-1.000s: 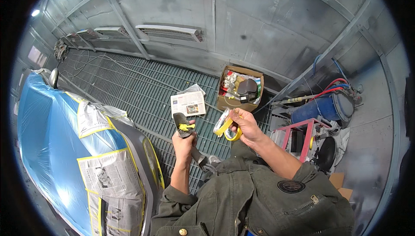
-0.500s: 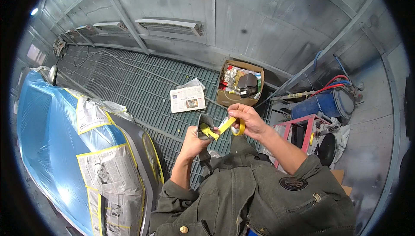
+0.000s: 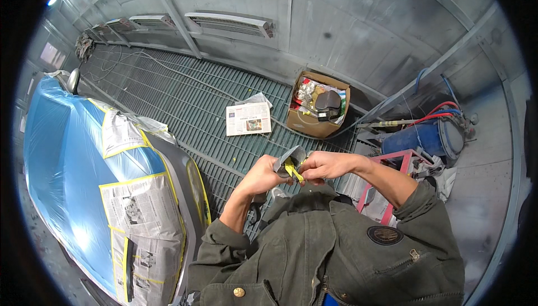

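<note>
In front of my body, my left hand [image 3: 262, 176] is closed around a small grey hollow part [image 3: 289, 157], its mouth tilted up. What the part belongs to I cannot make out. A crumpled strip of yellow masking tape [image 3: 292, 171] hangs over its near edge. My right hand [image 3: 329, 164] comes in from the other side, fingers pinched together at the tape and touching the part's right side. The tape roll is hidden behind that hand.
Left stands a car body under blue plastic film [image 3: 73, 154] and taped newspaper [image 3: 134, 208]. On the grated floor [image 3: 190, 104] lie a newspaper [image 3: 242, 120] and a filled cardboard box [image 3: 308, 125]. A blue drum [image 3: 412, 141], hoses and a red frame [image 3: 388, 211] stand right.
My right hand has come in from the right to meet the grey part. The tape stretched between the hands is gone from sight, as is the roll.
</note>
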`<state>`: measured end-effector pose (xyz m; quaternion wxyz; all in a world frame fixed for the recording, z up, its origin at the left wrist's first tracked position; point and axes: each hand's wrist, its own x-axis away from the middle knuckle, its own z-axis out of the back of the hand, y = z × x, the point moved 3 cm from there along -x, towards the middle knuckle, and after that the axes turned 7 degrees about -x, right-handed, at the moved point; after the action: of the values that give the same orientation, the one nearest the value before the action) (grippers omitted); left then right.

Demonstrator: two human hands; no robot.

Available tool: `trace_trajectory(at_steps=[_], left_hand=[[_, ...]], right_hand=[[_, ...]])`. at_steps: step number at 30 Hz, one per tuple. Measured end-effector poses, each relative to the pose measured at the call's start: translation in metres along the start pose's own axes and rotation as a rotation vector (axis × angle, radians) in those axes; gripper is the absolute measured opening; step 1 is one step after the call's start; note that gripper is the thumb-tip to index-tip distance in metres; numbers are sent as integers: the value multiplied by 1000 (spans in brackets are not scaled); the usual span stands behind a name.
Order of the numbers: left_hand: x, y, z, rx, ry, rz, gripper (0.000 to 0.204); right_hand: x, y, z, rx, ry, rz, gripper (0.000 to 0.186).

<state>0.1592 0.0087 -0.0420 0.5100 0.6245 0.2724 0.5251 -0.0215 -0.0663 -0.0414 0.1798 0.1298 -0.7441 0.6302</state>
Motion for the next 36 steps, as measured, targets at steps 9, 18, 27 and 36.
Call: trace_trajectory(at_steps=[9,18,27,36], left_hand=[[-1,-7,-8,-532,293,-92,18],[-14,-34,-9,-276,684,-138,6],[-25,-45,-17,30,614,-141,9],[-31,-39,-19,-122,597,-162,15]], right_hand=[[-7,23,-10,442,418,177,18],[-37,50,-18,-640,742,251,26],[-32,62,-3,-742,764,222,27],[-28,89,8,-491,1100,238,25]])
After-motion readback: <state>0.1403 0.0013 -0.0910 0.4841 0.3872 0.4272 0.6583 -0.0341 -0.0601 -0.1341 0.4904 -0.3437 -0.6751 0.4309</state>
